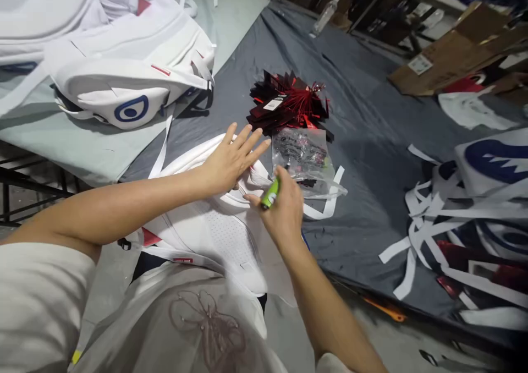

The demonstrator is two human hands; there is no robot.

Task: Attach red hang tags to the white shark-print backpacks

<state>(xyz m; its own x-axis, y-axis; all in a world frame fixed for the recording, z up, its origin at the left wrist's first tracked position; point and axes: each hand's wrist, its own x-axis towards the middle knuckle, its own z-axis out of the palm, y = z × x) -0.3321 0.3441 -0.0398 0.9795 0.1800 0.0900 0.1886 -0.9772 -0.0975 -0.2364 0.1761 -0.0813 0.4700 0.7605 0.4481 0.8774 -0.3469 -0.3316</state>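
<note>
A white backpack point(231, 230) lies on the near edge of the table and hangs over it toward my body. My left hand point(231, 161) rests on its upper end, palm down with the fingers spread. Close beside it, my right hand point(284, 202) is closed around a short bright green object point(271, 193) with a white mark. What kind of tool it is, I cannot tell. The right thumb is near the white bag's edge. Just beyond both hands lies a clear plastic bag point(303, 153) with small dark pieces inside.
A bunch of black and red hang tags point(289, 100) lies past the plastic bag. White backpacks point(136, 70) with blue eye patches are piled at left. More bags with loose white straps point(429, 224) lie at right. Farther back are a clear bottle point(325, 15) and a cardboard box point(449, 54).
</note>
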